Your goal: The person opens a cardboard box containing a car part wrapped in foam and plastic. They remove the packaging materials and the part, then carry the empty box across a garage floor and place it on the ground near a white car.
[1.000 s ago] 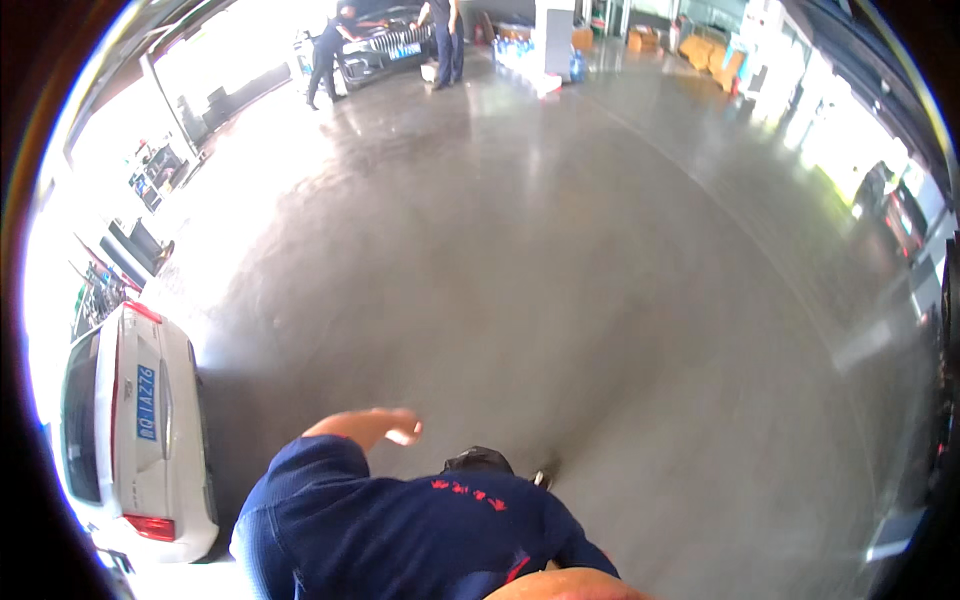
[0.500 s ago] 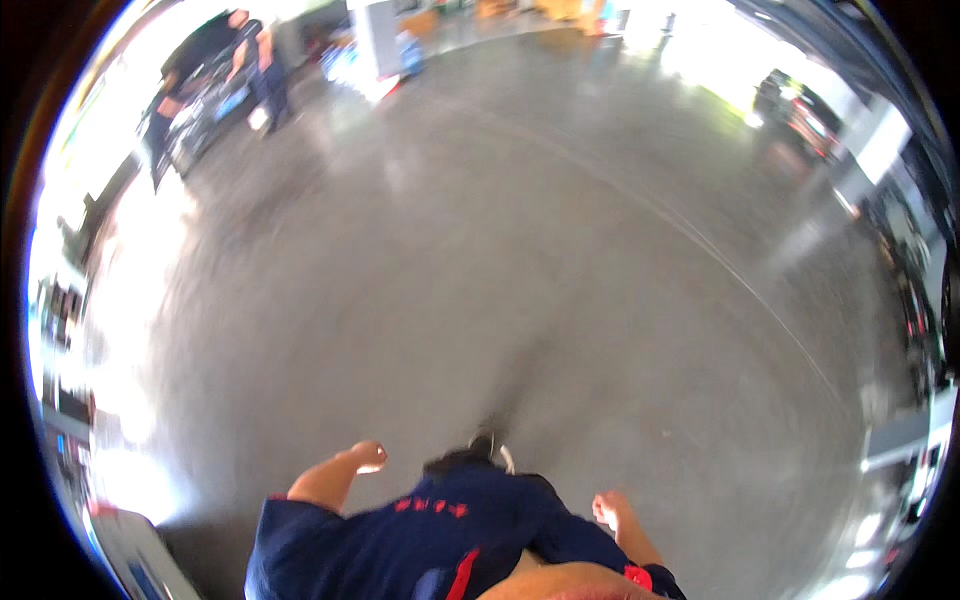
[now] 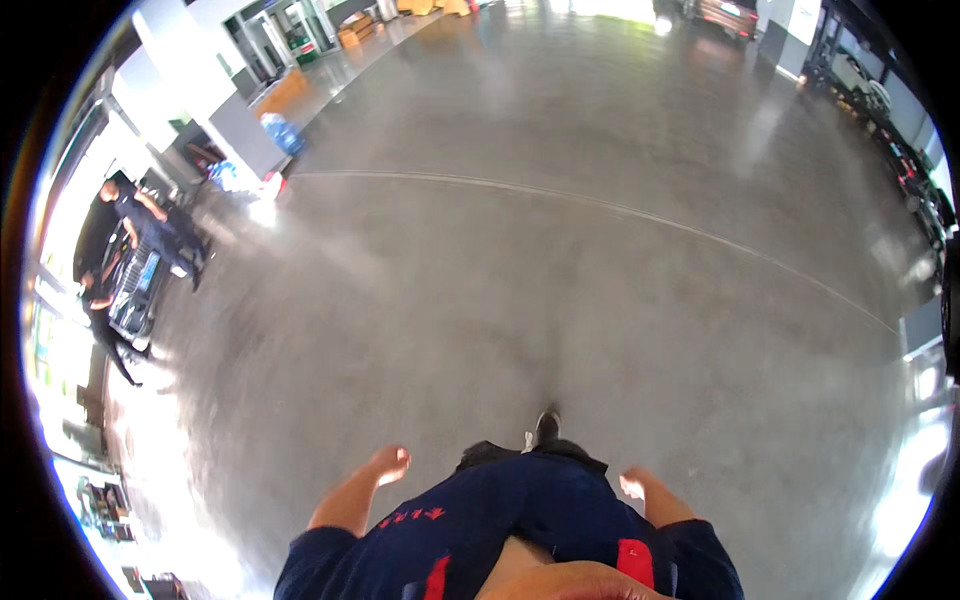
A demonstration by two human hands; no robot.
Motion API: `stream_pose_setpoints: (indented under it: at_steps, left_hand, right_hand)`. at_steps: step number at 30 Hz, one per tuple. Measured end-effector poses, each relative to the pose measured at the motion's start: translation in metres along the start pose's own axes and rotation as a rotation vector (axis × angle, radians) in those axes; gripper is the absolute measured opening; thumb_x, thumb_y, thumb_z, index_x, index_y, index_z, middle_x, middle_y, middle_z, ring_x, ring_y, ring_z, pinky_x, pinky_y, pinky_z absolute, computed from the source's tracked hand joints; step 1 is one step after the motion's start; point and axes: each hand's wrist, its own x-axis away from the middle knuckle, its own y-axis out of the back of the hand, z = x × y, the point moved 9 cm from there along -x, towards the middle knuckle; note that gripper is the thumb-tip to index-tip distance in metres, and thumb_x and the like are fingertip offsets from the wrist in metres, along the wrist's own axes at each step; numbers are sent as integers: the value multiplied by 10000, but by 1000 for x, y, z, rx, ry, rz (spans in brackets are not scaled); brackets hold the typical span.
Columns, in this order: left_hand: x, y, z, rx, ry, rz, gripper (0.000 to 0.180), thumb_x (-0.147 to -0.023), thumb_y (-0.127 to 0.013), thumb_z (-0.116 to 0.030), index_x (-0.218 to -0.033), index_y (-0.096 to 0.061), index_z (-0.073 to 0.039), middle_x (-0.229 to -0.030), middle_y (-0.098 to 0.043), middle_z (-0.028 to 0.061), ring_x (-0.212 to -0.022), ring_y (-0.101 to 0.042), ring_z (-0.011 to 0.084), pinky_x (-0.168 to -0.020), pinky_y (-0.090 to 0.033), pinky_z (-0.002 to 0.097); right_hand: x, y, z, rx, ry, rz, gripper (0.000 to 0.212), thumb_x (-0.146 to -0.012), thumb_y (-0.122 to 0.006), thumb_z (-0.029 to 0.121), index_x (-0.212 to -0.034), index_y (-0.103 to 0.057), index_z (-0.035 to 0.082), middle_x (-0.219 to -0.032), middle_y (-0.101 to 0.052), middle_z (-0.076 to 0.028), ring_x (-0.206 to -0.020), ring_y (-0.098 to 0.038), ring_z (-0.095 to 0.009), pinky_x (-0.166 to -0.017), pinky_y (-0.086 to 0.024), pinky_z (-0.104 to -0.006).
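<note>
My left hand hangs beside my dark blue shirt, its fingers curled in and nothing showing in them. On the other side, my right hand is also curled closed, near my right hip, with nothing visible in its grip. Neither hand touches any object. Between them, one dark shoe shows on the grey floor.
At the left, a person in dark clothes and a second person stand by a car with its hood up. Behind them rises a white and grey pillar beside blue water jugs. Another car stands far right.
The view has swung to the right, so the pillar, people and car now lie further left. Both arms have shifted slightly, and the hands remain curled.
</note>
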Motion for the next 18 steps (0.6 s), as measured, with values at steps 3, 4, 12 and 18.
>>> stream_pose_setpoints:
  at_steps: [3, 4, 12, 18]
  left_hand:
    - [-67, 55, -67, -50, 25, 119, 394, -967, -544, -411, -1097, -727, -87, -1069, -737, 184, -1031, -700, 357, -888, -548, 437]
    - [-121, 65, -46, -54, -49, 2, 419, -969, -530, -436, -1079, -723, -81, -1079, -733, 189, -1042, -696, 370, -892, -547, 450]
    - [-527, 345, -190, -49, 54, 45, 412, -983, -502, -418, -1058, -721, -77, -1064, -733, 185, -1018, -698, 395, -872, -552, 475]
    - [-847, 776, -383, 297, 31, -291, 269, -992, -508, -233, -1027, -688, -37, -898, -690, 111, -810, -666, 227, -705, -543, 356]
  right_hand:
    - [-16, 313, 106, 455, 271, -643, 97, -887, -648, 187, -956, -707, 151, -967, -705, -17, -1027, -649, -264, -756, -556, -419]
    - [-52, 389, 126, 660, 484, -768, 80, -931, -604, 160, -956, -671, 123, -873, -685, -3, -887, -652, -207, -688, -533, -361]
    - [-272, 854, 156, -1282, -33, -431, 195, -962, -555, 181, -791, -617, 110, -690, -584, -1, -531, -500, -119, -448, -391, -314]
    - [-365, 993, 177, -798, -116, 74, 189, -952, -540, 238, -906, -660, 100, -742, -643, -61, -656, -588, -181, -565, -466, -371]
